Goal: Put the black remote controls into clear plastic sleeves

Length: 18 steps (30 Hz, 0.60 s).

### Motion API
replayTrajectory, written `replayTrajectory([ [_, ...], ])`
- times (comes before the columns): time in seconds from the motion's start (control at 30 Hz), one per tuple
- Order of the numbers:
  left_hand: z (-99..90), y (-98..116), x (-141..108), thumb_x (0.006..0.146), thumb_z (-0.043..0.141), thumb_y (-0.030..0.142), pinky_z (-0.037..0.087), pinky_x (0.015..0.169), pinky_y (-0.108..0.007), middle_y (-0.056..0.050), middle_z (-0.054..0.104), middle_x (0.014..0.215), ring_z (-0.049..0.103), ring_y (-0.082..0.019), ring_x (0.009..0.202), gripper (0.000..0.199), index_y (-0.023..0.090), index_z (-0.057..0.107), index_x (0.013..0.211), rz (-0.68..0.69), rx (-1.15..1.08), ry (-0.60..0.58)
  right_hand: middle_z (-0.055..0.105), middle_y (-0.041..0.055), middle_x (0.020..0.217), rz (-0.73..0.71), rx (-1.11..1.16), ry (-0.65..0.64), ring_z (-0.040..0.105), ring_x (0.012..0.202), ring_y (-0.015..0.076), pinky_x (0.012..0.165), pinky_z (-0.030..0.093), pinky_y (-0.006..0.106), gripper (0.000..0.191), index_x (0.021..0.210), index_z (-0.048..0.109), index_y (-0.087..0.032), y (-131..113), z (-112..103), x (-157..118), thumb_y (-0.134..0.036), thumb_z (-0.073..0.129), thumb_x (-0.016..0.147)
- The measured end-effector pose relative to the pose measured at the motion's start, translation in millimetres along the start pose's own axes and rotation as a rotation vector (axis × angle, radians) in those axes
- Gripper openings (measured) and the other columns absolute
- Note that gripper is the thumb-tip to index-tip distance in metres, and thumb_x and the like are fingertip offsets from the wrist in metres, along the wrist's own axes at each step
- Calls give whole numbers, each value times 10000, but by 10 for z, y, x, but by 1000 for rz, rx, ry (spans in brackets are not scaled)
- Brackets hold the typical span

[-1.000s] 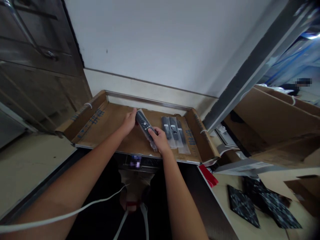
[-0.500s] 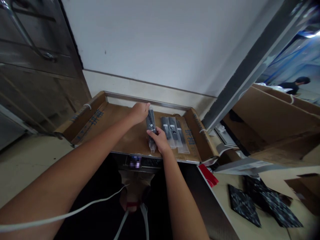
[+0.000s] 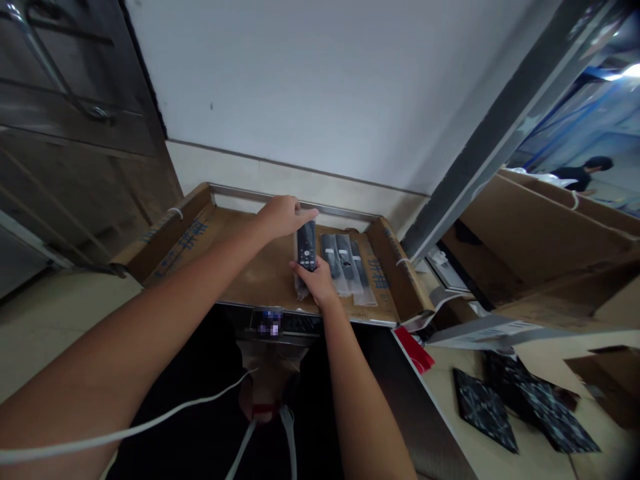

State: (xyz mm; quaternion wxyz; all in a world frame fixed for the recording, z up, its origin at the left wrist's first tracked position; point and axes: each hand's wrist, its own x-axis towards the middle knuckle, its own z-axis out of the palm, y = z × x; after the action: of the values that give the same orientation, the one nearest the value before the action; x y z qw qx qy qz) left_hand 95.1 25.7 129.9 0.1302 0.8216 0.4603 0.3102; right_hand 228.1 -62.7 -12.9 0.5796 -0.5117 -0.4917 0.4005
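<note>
A black remote control (image 3: 306, 244) in a clear plastic sleeve is held upright over the cardboard-lined tray (image 3: 260, 270). My right hand (image 3: 319, 281) is wrapped around its lower part, thumb across the front below the buttons. At the top end, my left hand (image 3: 283, 217) grips the remote, its thumb and finger reaching across the upper edge; the exact hold on the sleeve is partly hidden. Just right of the remote, several other sleeved remotes (image 3: 346, 263) lie side by side on the cardboard.
Cardboard walls with blue print edge the tray, the right one (image 3: 400, 267) closest to the remotes. A white wall (image 3: 300, 93) rises behind. A large carton (image 3: 555, 247) stands at right, dark patterned bags (image 3: 485, 407) lie on the floor, and another person (image 3: 583, 175) is far off.
My left hand has shifted slightly right, its fingers now stretched over the remote's top end. The remote has turned a little more upright. My right hand keeps its hold.
</note>
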Motion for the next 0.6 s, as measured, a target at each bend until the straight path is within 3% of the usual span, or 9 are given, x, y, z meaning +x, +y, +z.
replayTrajectory([
  [0.1,-47,-13,44,860,557,598,333,610,-319,-45,542,548,475,-161,584,504,190,579,565,62,64,-17,474,-68,614,1,-18,-15,389,549,94,516,319,227,399,713,533,-200,-5,0,-5,-473,815,642],
  [0.23,-90,24,51,903,507,557,346,642,-308,-44,571,603,470,-155,618,474,182,611,633,97,47,148,479,-63,610,14,-40,-53,404,554,97,516,325,229,391,702,536,-199,-25,0,-6,-465,815,643],
  [0.33,-64,62,41,829,595,605,354,641,-294,-44,596,639,484,-158,633,450,178,640,696,141,38,80,481,-61,612,12,-38,-84,399,554,94,516,325,228,386,695,541,-195,-64,4,-22,-454,822,636],
  [0.43,-26,101,47,849,582,559,354,646,-308,-43,552,562,471,-165,600,462,179,608,586,195,103,-10,489,-58,601,36,-24,-110,401,543,94,510,329,230,395,686,539,-194,-97,7,-44,-464,823,632],
  [0.6,-37,119,85,885,528,537,345,642,-311,-34,511,530,444,-158,575,488,179,596,560,186,127,67,490,-58,590,54,-31,-120,401,531,93,505,329,232,418,667,526,-199,-88,6,-52,-490,822,623],
])
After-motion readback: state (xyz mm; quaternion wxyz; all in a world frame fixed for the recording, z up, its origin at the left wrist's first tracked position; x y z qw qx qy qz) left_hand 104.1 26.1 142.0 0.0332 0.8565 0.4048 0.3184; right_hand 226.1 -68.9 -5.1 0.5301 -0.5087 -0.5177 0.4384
